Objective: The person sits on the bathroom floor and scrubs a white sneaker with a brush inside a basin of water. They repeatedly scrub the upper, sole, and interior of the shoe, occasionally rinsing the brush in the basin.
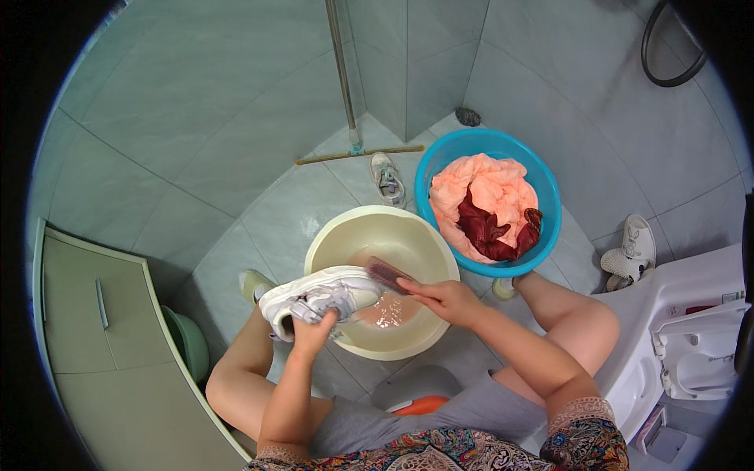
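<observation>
My left hand [314,334] grips a white sneaker [321,291] by its opening and tongue, tilted so that its sole faces away from me. In my right hand [450,301] is a scrubbing brush [386,274] with brownish bristles, held by its end. The brush head is at the sneaker's toe; whether the bristles touch it I cannot tell. Both are above a cream plastic basin [433,235], which holds a little murky water [392,312] with bright reflections. My left fingers are partly hidden by the shoe.
Beyond the basin stands another sneaker [388,181], near a floor squeegee [357,152]. A blue tub [548,194] holds peach fabric [489,182] and dark red cloth [480,226]. A cabinet [76,306] is at left; white shoes [633,253] and a white fixture [642,329] are at right.
</observation>
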A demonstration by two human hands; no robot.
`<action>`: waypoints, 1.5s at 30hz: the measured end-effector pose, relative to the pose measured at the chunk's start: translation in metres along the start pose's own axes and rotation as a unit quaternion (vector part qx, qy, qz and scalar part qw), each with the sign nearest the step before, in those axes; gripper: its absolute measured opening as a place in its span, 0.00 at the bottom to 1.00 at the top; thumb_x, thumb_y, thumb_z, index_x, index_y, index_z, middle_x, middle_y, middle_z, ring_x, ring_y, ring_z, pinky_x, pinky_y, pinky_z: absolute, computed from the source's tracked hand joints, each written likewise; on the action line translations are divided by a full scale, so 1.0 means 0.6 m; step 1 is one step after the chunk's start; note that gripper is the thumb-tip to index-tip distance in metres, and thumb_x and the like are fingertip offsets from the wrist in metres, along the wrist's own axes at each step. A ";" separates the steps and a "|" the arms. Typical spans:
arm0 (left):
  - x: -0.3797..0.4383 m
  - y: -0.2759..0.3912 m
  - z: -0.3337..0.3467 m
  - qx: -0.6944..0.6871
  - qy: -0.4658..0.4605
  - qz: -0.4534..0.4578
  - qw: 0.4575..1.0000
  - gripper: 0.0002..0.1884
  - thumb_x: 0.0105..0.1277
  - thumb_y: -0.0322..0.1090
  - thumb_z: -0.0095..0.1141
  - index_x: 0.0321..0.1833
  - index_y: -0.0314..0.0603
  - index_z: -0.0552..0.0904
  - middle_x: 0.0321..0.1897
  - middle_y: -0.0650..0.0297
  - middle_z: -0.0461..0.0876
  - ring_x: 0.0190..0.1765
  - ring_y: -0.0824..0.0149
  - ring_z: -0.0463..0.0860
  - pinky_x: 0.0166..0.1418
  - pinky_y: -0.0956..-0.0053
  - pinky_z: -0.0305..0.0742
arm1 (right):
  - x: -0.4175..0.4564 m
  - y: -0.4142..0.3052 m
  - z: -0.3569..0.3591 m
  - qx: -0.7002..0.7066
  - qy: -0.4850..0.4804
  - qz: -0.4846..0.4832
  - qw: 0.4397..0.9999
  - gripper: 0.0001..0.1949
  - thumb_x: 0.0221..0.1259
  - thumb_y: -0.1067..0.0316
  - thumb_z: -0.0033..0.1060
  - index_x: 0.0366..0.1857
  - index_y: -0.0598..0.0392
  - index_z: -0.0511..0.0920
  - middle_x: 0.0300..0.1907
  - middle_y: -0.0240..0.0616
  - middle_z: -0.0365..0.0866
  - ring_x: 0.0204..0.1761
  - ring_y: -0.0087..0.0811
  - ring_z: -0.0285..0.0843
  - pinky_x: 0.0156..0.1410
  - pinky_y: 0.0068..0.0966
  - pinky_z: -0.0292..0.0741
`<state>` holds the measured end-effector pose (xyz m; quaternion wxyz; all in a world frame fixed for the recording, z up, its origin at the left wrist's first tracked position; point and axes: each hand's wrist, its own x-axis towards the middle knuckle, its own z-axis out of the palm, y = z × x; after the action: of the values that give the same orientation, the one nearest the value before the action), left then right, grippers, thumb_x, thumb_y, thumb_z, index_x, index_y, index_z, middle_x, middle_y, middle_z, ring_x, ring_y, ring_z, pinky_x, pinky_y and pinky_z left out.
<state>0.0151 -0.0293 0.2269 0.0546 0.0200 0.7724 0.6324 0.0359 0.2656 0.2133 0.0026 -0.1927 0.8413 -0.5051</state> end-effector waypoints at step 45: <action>0.010 -0.036 0.045 -0.506 0.076 -0.296 0.807 0.23 0.56 0.38 0.50 0.54 0.32 0.77 0.45 0.53 0.83 0.46 0.53 0.83 0.54 0.61 0.79 | 0.029 -0.062 0.034 0.111 0.032 0.161 0.980 0.24 0.68 0.70 0.50 0.67 0.37 0.69 0.27 0.46 0.75 0.25 0.22 0.67 0.34 0.25 0.70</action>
<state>0.0131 -0.0066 0.1999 0.1825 -0.2877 0.3129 0.8866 0.0360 0.2274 0.2381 0.0783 -0.0371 0.7994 -0.5946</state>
